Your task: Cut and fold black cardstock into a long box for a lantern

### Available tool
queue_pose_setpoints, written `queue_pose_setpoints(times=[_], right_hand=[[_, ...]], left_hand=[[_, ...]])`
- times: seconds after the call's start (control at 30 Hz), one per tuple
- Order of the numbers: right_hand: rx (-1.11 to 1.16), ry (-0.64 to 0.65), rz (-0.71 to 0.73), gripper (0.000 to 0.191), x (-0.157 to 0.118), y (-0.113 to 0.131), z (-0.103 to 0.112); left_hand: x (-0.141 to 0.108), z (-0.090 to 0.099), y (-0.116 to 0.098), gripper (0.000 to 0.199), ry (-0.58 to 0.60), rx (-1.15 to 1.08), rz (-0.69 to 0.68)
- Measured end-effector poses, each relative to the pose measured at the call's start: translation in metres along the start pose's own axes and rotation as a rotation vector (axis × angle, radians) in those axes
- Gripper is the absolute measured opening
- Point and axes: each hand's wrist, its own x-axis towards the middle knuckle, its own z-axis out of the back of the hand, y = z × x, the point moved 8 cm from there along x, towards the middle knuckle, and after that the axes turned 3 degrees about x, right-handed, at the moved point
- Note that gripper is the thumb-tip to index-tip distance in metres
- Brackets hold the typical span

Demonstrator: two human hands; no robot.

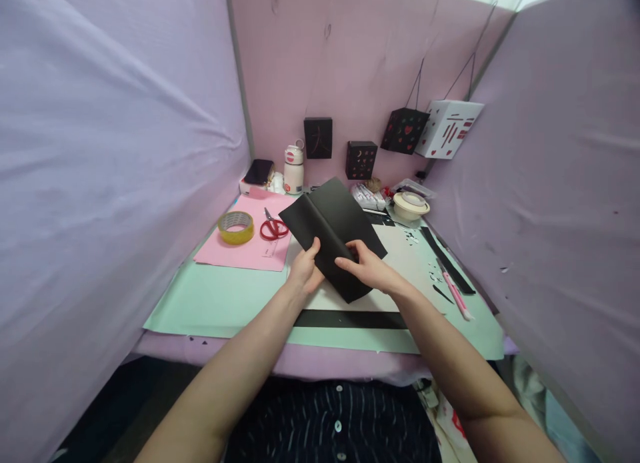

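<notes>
A sheet of black paper (345, 210), bent along a lengthwise fold, is held tilted above the table between both hands. My left hand (306, 268) grips its lower left edge, thumb on top and the other fingers behind. My right hand (367, 266) pinches the paper near the fold, thumb in front and fingers curled at the crease. Under the hands lies a white sheet (405, 276) on a pale green mat (220, 293). A long black paper strip (350, 319) runs along the white sheet's near edge.
Left are yellow tape (236, 228) and red scissors (274, 228) on pink paper (245, 260). Right are a pink craft knife (456, 291), black strips (447, 262) and paper scraps. A bottle (294, 170) and bowl (411, 208) stand behind; cut-out lanterns (450, 130) hang above.
</notes>
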Motion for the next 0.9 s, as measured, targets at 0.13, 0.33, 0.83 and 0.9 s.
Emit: queue_pose_setpoints(times=[0.13, 0.33, 0.83, 0.9], right_hand=[[0.199, -0.385, 0.163, 0.041, -0.026, -0.008, 0.04], [0.463, -0.087, -0.062, 0.021, -0.055, -0.05, -0.004], [0.73, 0.011, -0.182, 0.02, -0.051, -0.056, -0.048], [0.742, 0.006, -0.183, 0.021, -0.051, -0.055, -0.049]], left_hand=[[0.006, 0.014, -0.008, 0.04, -0.109, -0.111, 0.075], [0.013, 0.026, -0.017, 0.047, -0.19, -0.219, 0.1], [0.004, 0.015, -0.009, 0.047, -0.159, -0.199, 0.11], [0.003, 0.015, -0.009, 0.046, -0.17, -0.2, 0.104]])
